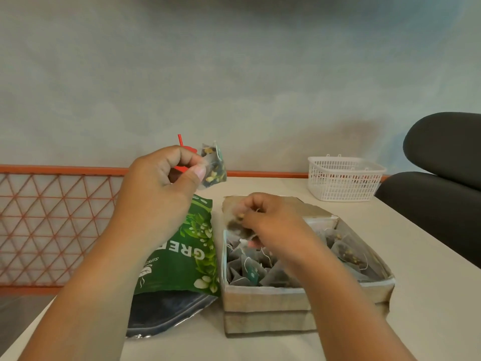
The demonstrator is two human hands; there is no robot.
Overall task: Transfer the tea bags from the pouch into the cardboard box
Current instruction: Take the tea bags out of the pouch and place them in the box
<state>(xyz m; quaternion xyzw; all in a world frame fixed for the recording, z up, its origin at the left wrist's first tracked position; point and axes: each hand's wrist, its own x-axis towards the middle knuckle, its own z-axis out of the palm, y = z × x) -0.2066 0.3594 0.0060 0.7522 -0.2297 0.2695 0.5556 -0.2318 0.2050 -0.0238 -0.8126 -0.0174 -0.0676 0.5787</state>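
On the pale table [390,246], the cardboard box [263,298] sits just right of the green pouch [187,259], the two nearly touching, and the box already holds a loose heap of tea bags [250,267]. The pouch lies flat with its open mouth toward the person. A white basket [343,178] stands well behind, near the table's far edge. The left hand [158,183] is raised above the pouch, pinching one tea bag [213,165] by a corner between thumb and forefinger. The right hand [268,220] is low over the far end of the box, fingers closed on another bag [238,225], though blur hides the exact grip. Risks from here: the pile looks high enough that a dropped bag could slide over the rim; loose strings may tangle and drag out a neighbour; a light corner pinch could slip and let the raised bag fall on the table.
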